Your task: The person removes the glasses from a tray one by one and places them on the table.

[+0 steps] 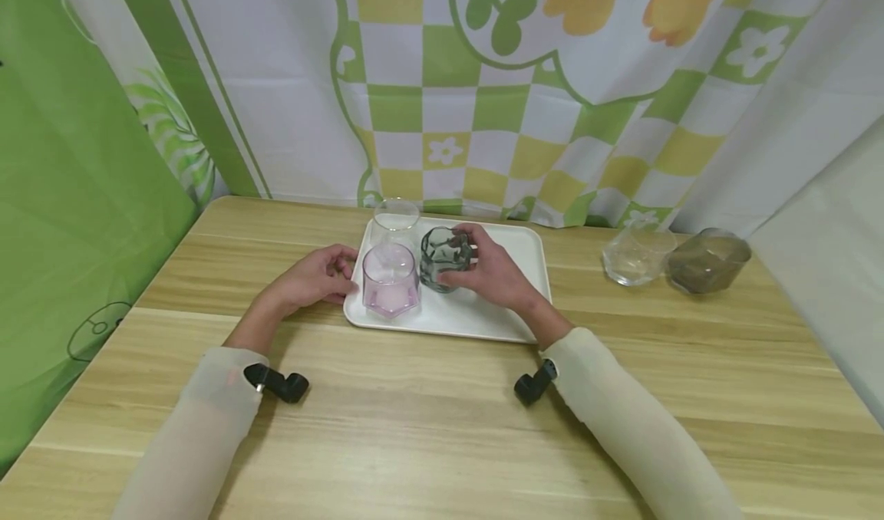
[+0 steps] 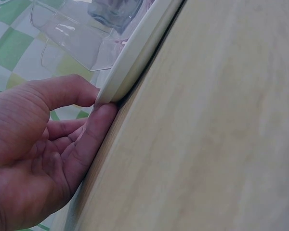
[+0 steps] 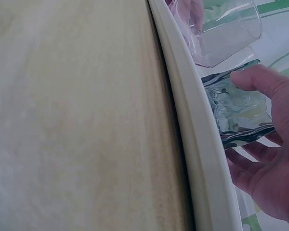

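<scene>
A white rectangular tray (image 1: pixel 483 322) lies on the wooden table, carrying several glasses. My left hand (image 1: pixel 312 278) is at the tray's left end; in the left wrist view its thumb and a finger pinch the rim. Close beside it stands a pink-tinted glass (image 1: pixel 390 294), and behind that a clear glass (image 1: pixel 396 217), both upright. My right hand (image 1: pixel 493 271) grips a dark grey, wavy-sided glass (image 1: pixel 442 259) between thumb and fingers, right of the pink one. That grey glass (image 3: pixel 238 108) stands low over the tray; its base is hidden behind the rim in the right wrist view.
Toward the table's right back edge are a clear glass (image 1: pixel 637 258) and a brown-tinted glass (image 1: pixel 707 261), side by side. A patterned curtain (image 1: pixel 449 106) hangs right behind the tray. Green cloth (image 1: pixel 76 198) hangs along the left side of the table (image 1: pixel 387 428).
</scene>
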### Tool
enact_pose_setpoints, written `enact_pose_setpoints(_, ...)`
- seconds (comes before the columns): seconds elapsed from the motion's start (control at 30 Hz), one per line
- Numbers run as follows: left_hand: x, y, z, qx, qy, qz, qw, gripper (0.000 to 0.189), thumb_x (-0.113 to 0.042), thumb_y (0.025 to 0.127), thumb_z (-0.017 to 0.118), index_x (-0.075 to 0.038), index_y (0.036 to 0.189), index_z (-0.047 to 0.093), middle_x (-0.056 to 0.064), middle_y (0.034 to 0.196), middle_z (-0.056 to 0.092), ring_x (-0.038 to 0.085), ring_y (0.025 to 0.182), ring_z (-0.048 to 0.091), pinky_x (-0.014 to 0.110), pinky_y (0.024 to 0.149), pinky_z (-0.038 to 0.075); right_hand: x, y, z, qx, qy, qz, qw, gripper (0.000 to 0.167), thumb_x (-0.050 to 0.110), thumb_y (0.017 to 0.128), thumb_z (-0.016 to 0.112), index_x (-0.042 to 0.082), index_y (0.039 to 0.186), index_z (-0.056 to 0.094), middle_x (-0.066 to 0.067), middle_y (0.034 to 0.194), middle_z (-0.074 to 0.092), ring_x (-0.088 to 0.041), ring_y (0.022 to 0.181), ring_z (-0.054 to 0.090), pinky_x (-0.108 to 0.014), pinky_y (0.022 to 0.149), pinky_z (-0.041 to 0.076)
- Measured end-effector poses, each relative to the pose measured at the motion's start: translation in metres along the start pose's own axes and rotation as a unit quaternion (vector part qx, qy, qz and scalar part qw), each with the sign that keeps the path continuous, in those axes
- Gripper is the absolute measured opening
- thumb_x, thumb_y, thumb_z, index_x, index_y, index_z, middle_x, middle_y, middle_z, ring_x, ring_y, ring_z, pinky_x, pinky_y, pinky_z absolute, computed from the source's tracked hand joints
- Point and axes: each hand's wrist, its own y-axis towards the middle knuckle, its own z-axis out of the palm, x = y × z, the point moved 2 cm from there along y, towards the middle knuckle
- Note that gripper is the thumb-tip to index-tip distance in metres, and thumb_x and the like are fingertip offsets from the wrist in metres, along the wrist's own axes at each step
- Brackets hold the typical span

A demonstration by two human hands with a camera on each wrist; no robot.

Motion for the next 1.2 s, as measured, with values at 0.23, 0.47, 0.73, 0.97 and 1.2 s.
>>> enact_pose_setpoints(0.23, 0.0, 0.001, 0.002, 0.003, -0.001, 0.0, 1.0, 0.062, 0.011, 0.088, 0.064, 0.015, 0.143, 0.038, 0.016, 0.102, 0.045, 0.019, 0.087, 0.055, 0.033, 0.077, 0.061, 0.0, -0.004, -0.005, -0.014, -0.009, -0.005, 0.9999, 0.076, 0.015, 0.078, 0.09, 0.002, 0.14, 0.049, -0.014, 0.129, 0.062, -0.033, 0.11, 0.063, -0.043, 0.089, 0.053)
enact_pose_setpoints(0.47, -0.001, 0.0, 0.003, 0.002, 0.004, 0.0, 1.0, 0.061, 0.011, 0.089, 0.063, 0.014, 0.144, 0.037, 0.016, 0.103, 0.045, 0.02, 0.087, 0.055, 0.034, 0.078, 0.061, 0.002, -0.009, -0.011, -0.021, -0.017, -0.019, 0.9994, 0.071, 0.014, 0.078, 0.091, 0.001, 0.136, 0.051, -0.015, 0.128, 0.062, -0.034, 0.108, 0.063, -0.043, 0.089, 0.053)
enact_pose_setpoints(0.73, -0.002, -0.001, 0.002, 0.002, 0.003, 0.001, 1.0, 0.062, 0.01, 0.088, 0.064, 0.014, 0.144, 0.037, 0.016, 0.103, 0.045, 0.019, 0.086, 0.055, 0.032, 0.076, 0.061, 0.007, -0.02, -0.025, -0.038, -0.029, -0.019, 0.9987, 0.072, 0.012, 0.078, 0.091, -0.001, 0.136, 0.051, -0.016, 0.128, 0.061, -0.033, 0.105, 0.061, -0.043, 0.088, 0.053)
enact_pose_setpoints(0.97, 0.0, 0.0, 0.001, 0.003, 0.006, 0.001, 1.0, 0.063, 0.009, 0.088, 0.064, 0.014, 0.145, 0.037, 0.015, 0.102, 0.046, 0.019, 0.087, 0.054, 0.032, 0.075, 0.061, 0.005, -0.036, -0.044, -0.061, -0.036, -0.013, 0.9974, 0.072, 0.012, 0.078, 0.09, -0.001, 0.136, 0.05, -0.017, 0.129, 0.061, -0.034, 0.11, 0.06, -0.048, 0.094, 0.051)
enact_pose_setpoints(1.2, -0.001, -0.001, 0.0, 0.001, 0.011, -0.001, 0.9999, 0.062, 0.009, 0.088, 0.065, 0.014, 0.144, 0.037, 0.016, 0.102, 0.045, 0.02, 0.087, 0.053, 0.031, 0.075, 0.06, 0.007, -0.051, -0.064, -0.067, -0.042, 0.019, 0.9967, 0.072, 0.015, 0.081, 0.089, 0.001, 0.138, 0.049, -0.015, 0.132, 0.059, -0.035, 0.111, 0.06, -0.042, 0.09, 0.051)
